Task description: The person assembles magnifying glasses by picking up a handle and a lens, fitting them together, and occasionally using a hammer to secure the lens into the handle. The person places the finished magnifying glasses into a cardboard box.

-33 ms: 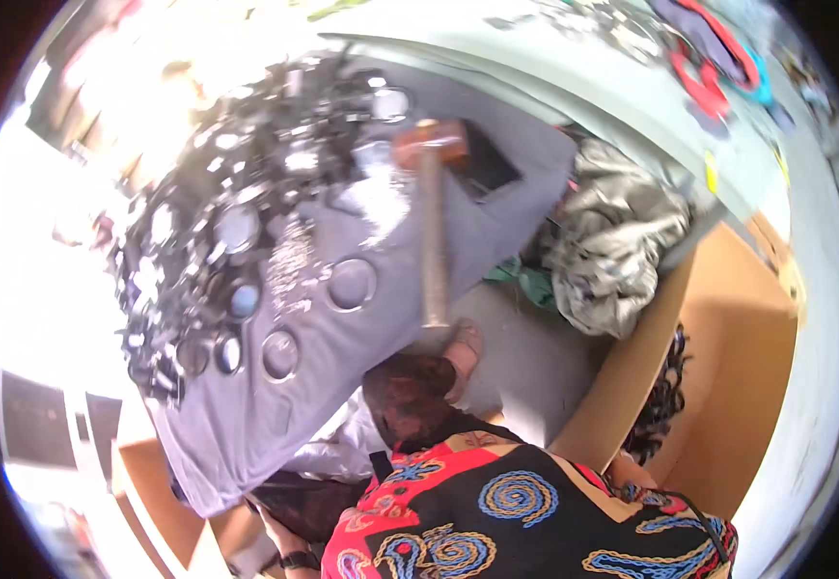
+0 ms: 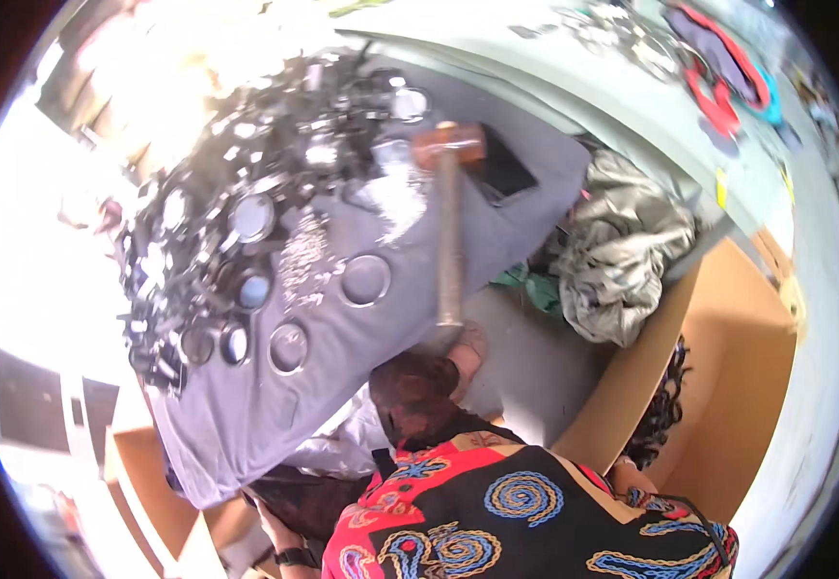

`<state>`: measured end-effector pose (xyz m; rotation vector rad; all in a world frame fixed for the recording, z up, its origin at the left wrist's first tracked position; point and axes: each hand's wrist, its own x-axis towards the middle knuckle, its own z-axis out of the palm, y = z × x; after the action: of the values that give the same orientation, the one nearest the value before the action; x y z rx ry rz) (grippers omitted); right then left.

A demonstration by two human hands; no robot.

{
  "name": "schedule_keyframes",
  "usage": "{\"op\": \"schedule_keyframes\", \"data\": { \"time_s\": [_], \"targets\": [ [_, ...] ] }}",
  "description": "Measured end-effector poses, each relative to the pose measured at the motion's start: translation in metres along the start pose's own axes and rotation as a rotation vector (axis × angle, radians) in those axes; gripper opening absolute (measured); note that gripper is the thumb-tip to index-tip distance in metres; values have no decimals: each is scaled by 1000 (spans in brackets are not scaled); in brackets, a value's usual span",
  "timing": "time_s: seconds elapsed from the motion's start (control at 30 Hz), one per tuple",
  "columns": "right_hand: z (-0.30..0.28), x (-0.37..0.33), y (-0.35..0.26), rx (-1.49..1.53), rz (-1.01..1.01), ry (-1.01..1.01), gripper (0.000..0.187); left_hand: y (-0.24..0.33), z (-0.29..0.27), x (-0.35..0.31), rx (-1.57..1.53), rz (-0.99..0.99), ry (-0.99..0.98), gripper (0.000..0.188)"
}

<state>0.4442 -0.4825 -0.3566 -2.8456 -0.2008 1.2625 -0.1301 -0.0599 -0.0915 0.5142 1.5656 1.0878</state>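
Note:
My left hand (image 2: 273, 524), with a black band at the wrist, is low beside the table's near edge, against dark brown cloth. Its fingers are mostly hidden. At the right, my right hand (image 2: 632, 478) rests by the near edge of an open cardboard box (image 2: 738, 376); its fingers are also largely hidden. Curled black pieces (image 2: 659, 410) lie inside that box. On the grey cloth-covered table (image 2: 342, 338) lies a hammer (image 2: 449, 232) with a reddish head and long handle, apart from both hands. Two round rings (image 2: 366, 280) lie left of it.
A glossy heap of black parts and round discs (image 2: 251, 217) covers the table's far left. Small shiny bits (image 2: 303, 256) lie beside it. A dark flat rectangle (image 2: 508, 169) is by the hammer head. Crumpled silvery fabric (image 2: 622, 251) stands between table and box. Another cardboard box (image 2: 154, 473) is lower left.
The whole view has shifted slightly, so the table and hammer appear a little further right. Neither hand has visibly changed its hold.

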Motion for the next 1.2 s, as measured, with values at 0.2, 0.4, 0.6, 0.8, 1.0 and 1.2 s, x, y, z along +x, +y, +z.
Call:
{"op": "schedule_keyframes", "data": {
  "time_s": [0.2,0.4,0.6,0.8,1.0,1.2],
  "targets": [
    [-78,-43,27,190,-12,2,34,55,9,16,1532,225,-40,38],
    [-186,-125,5,1122,-113,225,35,107,100,-42,1040,282,-896,44],
    [-266,-247,-65,1022,-439,469,32,125,163,-74,960,435,-1021,31],
    [-295,-316,-177,602,-788,499,46,120,175,-78,838,743,-1160,32],
    [-286,-351,-336,366,-1300,-67,41,79,98,-87,374,491,-927,45],
    [-209,-438,-462,-187,-1834,-586,41,62,31,-118,-66,444,-593,67]
  ]
}}
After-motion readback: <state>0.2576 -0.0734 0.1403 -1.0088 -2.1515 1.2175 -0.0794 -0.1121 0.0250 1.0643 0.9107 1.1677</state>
